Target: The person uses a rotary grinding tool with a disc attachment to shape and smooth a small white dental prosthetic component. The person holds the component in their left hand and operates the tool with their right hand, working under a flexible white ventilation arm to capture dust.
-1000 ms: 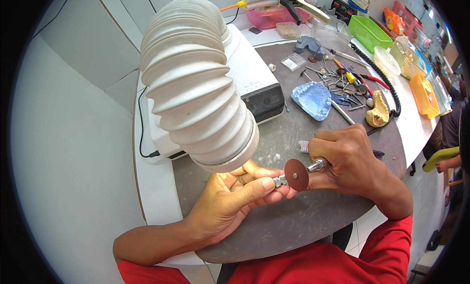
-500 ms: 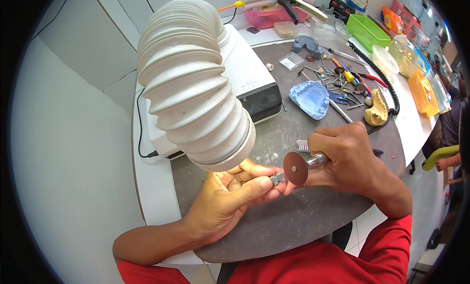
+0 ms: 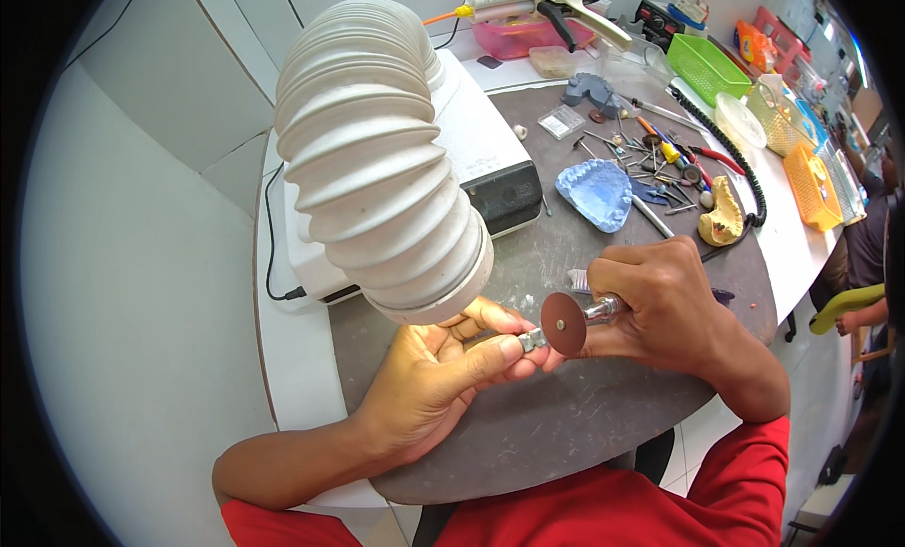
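Note:
Between the thumb and fingers of my left hand (image 3: 438,372) is a small grey metal dental piece (image 3: 533,339), shaped like a short row of teeth. My right hand (image 3: 660,302) grips a silver rotary handpiece (image 3: 603,307) fitted with a thin reddish-brown cutting disc (image 3: 564,324). The disc stands upright at the right end of the metal piece; whether they touch, I cannot tell. My right fingertips meet my left fingers beneath the disc. Just above my left hand is the mouth of a ribbed white suction hose (image 3: 386,160).
The hose rises from a white box unit (image 3: 481,132). Beyond my right hand lie a blue dental cast (image 3: 596,193), a yellow cast (image 3: 722,213), scattered burs and pens, red-handled pliers (image 3: 718,157) and a coiled black cord (image 3: 731,141). Baskets line the far right, near another person's hand (image 3: 848,321).
The disc has shifted slightly left, closer over the end of the metal piece. Both hands keep their grips, and the whole view has moved a little.

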